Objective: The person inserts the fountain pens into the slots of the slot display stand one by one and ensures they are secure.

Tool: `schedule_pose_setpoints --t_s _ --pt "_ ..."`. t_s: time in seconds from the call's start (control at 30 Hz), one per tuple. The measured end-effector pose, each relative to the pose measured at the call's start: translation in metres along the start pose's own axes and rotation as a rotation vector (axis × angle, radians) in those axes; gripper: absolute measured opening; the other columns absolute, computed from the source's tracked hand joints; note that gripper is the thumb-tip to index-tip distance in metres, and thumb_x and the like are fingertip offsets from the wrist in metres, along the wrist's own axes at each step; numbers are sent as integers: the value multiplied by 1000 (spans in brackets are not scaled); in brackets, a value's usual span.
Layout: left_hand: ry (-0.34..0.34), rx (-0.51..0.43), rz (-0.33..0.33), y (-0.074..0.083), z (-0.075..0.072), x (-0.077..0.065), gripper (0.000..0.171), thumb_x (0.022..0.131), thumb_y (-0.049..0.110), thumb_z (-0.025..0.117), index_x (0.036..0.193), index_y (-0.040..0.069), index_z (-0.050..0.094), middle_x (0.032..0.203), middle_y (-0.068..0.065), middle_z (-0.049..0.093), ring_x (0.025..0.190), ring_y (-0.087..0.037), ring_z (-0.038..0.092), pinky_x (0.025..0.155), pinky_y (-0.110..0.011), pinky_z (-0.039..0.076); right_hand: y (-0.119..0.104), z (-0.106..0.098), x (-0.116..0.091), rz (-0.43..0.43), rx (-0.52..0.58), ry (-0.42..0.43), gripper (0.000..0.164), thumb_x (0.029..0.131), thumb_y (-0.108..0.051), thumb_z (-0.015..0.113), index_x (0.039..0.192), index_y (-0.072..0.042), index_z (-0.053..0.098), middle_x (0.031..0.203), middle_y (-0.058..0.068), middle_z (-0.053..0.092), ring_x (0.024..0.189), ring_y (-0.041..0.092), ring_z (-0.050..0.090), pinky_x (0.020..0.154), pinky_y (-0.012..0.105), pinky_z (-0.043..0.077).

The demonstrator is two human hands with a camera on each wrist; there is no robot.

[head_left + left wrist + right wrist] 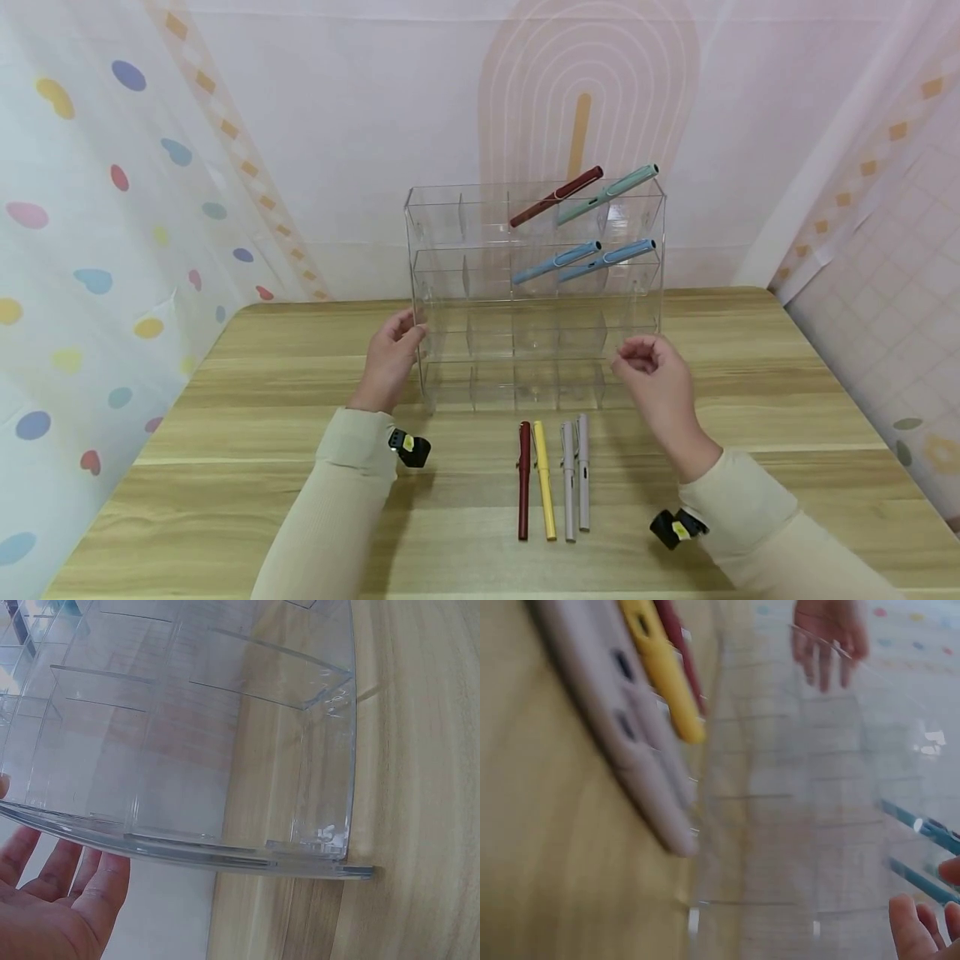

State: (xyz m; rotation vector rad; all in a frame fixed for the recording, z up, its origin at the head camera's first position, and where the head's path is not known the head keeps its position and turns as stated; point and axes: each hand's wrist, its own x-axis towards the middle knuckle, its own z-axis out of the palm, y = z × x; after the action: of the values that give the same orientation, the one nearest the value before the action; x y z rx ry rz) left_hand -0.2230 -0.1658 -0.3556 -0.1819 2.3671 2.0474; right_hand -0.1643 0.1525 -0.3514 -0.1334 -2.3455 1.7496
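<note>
A clear acrylic pen rack (536, 343) with tiered, divided compartments stands upright on the table. My left hand (392, 354) grips its left side panel, thumb on the inner side and fingers (105, 892) along the outer side. My right hand (660, 383) is in front of the rack's right part with loosely curled fingers and nothing visible in them. A dark red pen (557, 197) and a mint green pen (609, 195) lean in the top tier. Below them, two blue pens (557, 263) (607, 261) lean in the second tier.
On the wooden table (262, 467), before the rack, lie a dark red pen (523, 483), a yellow pen (545, 483) and two pale lilac pens (568, 492) (583, 475). A patterned curtain (337, 125) hangs behind and beside the table.
</note>
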Motion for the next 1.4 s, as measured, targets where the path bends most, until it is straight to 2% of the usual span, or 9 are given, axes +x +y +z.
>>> schedule_pose_setpoints --t_s 0.17,0.33,0.53,0.83,1.27,1.4 --pt "5 -2 10 -1 0 1 46 101 17 46 145 6 40 143 -17 44 128 -28 44 105 -47 39 12 2 -12 33 -102 -93 25 89 -5 64 111 5 58 108 18 63 87 10 58 72 14 48" --pt "11 5 17 -1 0 1 46 101 17 46 145 6 40 143 -16 45 128 -28 44 105 -47 39 24 5 -19 52 -181 -226 31 89 -6 63 116 8 57 108 19 61 92 24 58 72 24 49" --pt "8 8 10 -1 0 1 46 101 18 46 145 6 40 142 -16 45 128 -28 43 106 -48 38 34 10 -23 54 -247 -343 38 88 -8 64 120 11 56 106 19 61 94 28 60 72 33 53" --pt "24 7 -17 4 2 -1 46 100 17 45 145 7 41 141 -15 45 127 -28 42 106 -46 38 44 18 -21 38 -327 -371 39 83 -6 68 116 12 59 97 16 65 93 30 62 73 37 53" --pt "84 1 -25 7 8 -1 45 98 15 45 143 6 44 138 -15 47 125 -28 43 103 -45 40 43 25 -18 103 -404 -436 48 80 -7 70 121 13 57 91 11 59 70 17 51 58 28 45" --pt "90 4 -17 7 9 -1 45 98 16 46 142 6 45 137 -15 48 124 -28 43 103 -45 41 45 26 -15 87 -447 -444 49 78 -8 71 120 13 58 90 10 59 73 18 52 60 28 46"
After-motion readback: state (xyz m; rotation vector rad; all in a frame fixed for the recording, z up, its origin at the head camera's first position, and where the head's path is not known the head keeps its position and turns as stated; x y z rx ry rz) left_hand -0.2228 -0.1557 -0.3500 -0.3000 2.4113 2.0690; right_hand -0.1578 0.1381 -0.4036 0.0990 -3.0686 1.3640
